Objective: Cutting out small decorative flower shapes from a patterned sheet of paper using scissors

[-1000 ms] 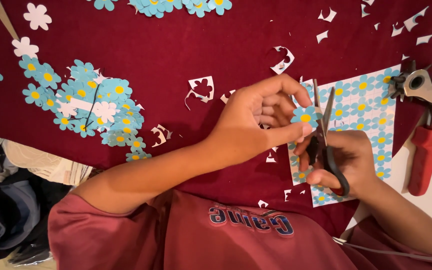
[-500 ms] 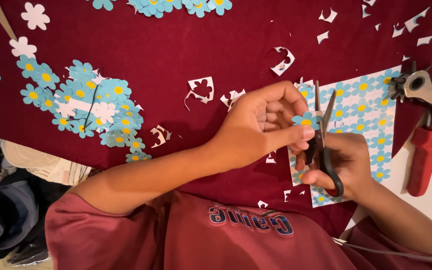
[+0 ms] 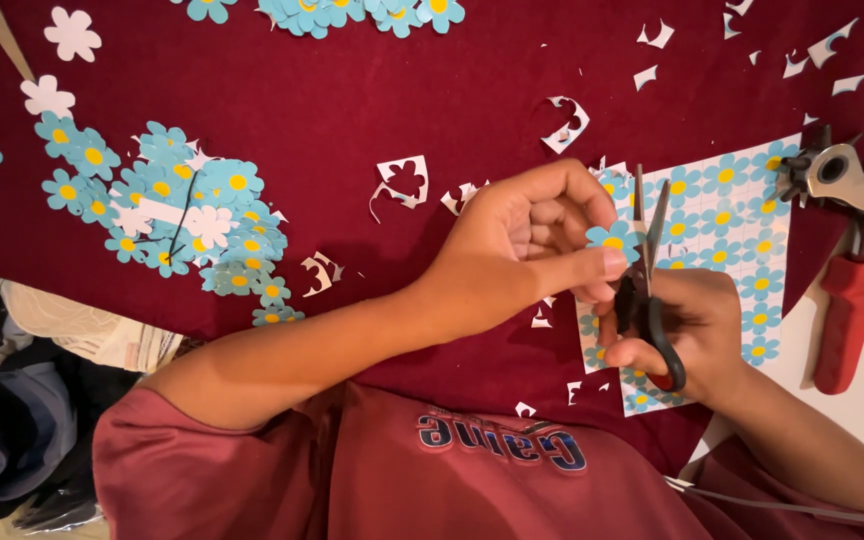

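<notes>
- A paper flower [image 3: 614,240] is pinched by the left hand [image 3: 527,245], just left of the scissors [image 3: 649,290].
- The scissors are gripped by the right hand [image 3: 697,330], blades parted around the flower's edge.
- A printed flower sheet [image 3: 742,240] lies on the cloth [image 3: 432,110] beneath both hands, extending to the right.
- A hole punch [image 3: 857,230] lies right of the sheet, its handle over the cloth's edge.
- A heap of cut flowers [image 3: 177,215] is spread well left of the hands.
- Paper scraps [image 3: 402,182] are scattered between heap and hands.
</notes>
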